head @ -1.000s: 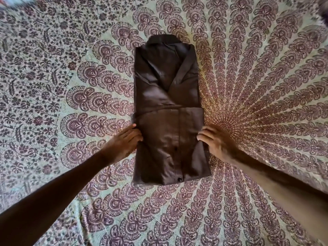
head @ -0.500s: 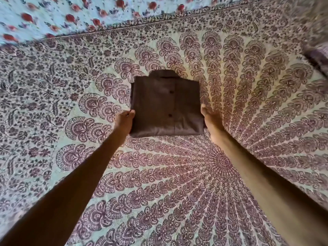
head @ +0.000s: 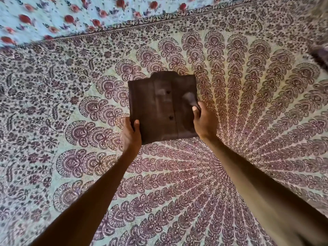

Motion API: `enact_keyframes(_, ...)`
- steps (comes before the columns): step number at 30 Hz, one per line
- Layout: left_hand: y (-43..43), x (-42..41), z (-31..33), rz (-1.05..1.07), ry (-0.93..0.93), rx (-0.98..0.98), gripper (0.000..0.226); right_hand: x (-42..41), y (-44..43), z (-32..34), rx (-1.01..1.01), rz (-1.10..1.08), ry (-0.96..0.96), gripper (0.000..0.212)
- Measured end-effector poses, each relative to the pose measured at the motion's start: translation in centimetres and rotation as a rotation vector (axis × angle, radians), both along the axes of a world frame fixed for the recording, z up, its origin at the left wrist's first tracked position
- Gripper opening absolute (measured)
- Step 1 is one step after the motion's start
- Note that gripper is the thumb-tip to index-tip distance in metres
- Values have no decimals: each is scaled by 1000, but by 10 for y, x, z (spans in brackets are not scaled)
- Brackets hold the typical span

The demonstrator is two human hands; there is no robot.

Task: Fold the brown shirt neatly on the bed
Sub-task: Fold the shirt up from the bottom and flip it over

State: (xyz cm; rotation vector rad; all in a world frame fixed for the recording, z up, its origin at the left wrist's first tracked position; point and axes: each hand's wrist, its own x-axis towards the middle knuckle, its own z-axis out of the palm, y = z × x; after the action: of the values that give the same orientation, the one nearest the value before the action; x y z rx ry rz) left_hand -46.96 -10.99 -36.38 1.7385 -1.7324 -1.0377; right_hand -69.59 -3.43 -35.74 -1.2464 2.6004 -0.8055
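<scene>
Hands reach forward from the bottom of the view, both bare forearms stretched out over a bed. Between them lies the brown shirt (head: 162, 107), folded into a compact, nearly square bundle with its button placket facing up, two dark buttons showing one above the other, and the collar peeking out along the far edge. The left hand (head: 130, 134) grips the near left corner of the bundle: its thumb lies on top of the cloth and the other fingers are curled out of sight beneath the edge, so the hand is closed on the shirt. The right hand (head: 204, 123) grips the right edge a little farther away, thumb pressed on top beside a pale, glossy patch of fabric, with the remaining fingers (head: 201, 104) wrapped around the side, likewise closed on the shirt. Whether the bundle rests fully on the bed or is raised slightly cannot be told. Under and all around the fingers spreads a bedspread (head: 248, 107) printed with a large purple and cream mandala of fanning, feather-like shapes, its centre just on the near side of the shirt. Past the fingertips the pattern turns into a dense border of small flowers, and beyond that border, at the top left, is a pale blue cloth with red flowers (head: 71, 16). At the far right edge, well apart from the right hand, a dark blurred object (head: 321, 54) sits on the bedspread; what it is cannot be made out.
</scene>
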Motion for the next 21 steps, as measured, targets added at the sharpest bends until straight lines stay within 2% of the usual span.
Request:
enact_keyframes(4,6,1,-1,2,86,-105,21,3,-3,1,-250,-9,-6,27)
enact_keyframes(7,-3,-5,5,8,121,-145,23,7,-14,4,-326,-45,14,25)
enact_keyframes(9,-11,-8,8,-26,95,-128,26,4,-20,2,-239,-73,29,25)
enact_keyframes(13,-22,-10,6,-57,-56,34,29,-3,-18,-10,131,-130,-32,25)
enact_keyframes(17,-25,-8,4,-45,-158,139,34,-2,-14,-11,193,-175,-1,27)
enact_keyframes(21,-27,-6,4,-126,-288,135,39,1,-8,-14,184,-209,48,27)
